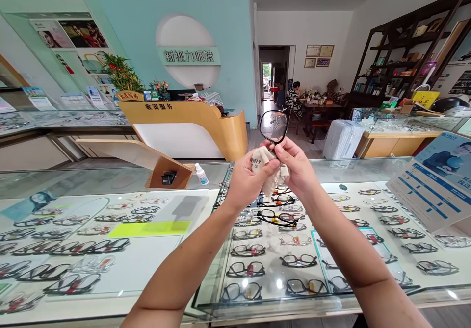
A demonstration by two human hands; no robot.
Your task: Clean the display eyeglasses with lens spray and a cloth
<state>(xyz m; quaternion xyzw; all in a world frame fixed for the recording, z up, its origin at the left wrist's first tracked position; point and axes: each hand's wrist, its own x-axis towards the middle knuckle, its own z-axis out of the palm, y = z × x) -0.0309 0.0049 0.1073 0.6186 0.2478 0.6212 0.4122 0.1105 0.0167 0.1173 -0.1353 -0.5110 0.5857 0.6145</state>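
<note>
A pair of black-framed eyeglasses [273, 126] is held up above the glass counter, one lens upright and dotted with droplets. My right hand [294, 164] pinches the frame near its bridge, fingers closed. A cream cleaning cloth [270, 178] with dark printed characters is bunched around the lower part of the glasses. Closed on that cloth is my left hand [248, 178], its thumb pressing from the front. The other lens is hidden by the cloth and fingers. To the left, a small white spray bottle [201, 174] stands on the counter top.
Under the glass of the display counter [147, 313] lie rows of eyeglasses. A wooden stand [171, 168] sits left of the bottle, and a blue-and-white leaflet sign [434, 181] leans at right. Beyond are a reception desk [184, 132] and a seated person [293, 100].
</note>
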